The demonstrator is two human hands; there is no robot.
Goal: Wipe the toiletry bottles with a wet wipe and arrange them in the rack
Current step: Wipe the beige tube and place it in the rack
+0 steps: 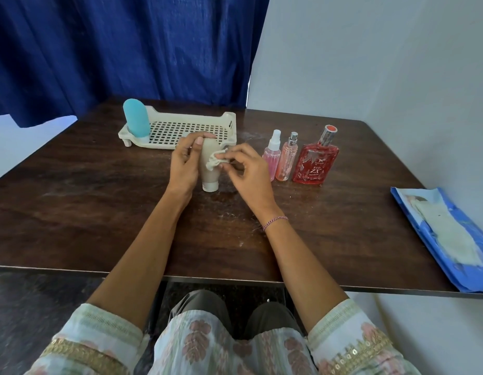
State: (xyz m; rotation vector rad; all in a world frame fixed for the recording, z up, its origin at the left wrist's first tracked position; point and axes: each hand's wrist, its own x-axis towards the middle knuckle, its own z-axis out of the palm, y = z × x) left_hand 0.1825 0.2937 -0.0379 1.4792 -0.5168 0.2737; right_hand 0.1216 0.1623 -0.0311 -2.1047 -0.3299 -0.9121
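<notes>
My left hand [184, 163] grips a beige squeeze bottle [209, 171] that stands cap-down on the dark wooden table [99, 190]. My right hand [247, 171] pinches a crumpled white wet wipe [215, 159] against the bottle's side. Behind them sits a cream perforated rack [180, 128] with a blue bottle [136, 119] standing in its left end. To the right stand a small pink spray bottle [272, 155], a slim peach spray bottle [287, 158] and a flat red perfume bottle [316, 161].
A blue wet-wipe pack [448, 239] with a white wipe lying on it rests at the table's right edge. A blue curtain [126, 50] hangs behind the table, and a white wall stands to the right.
</notes>
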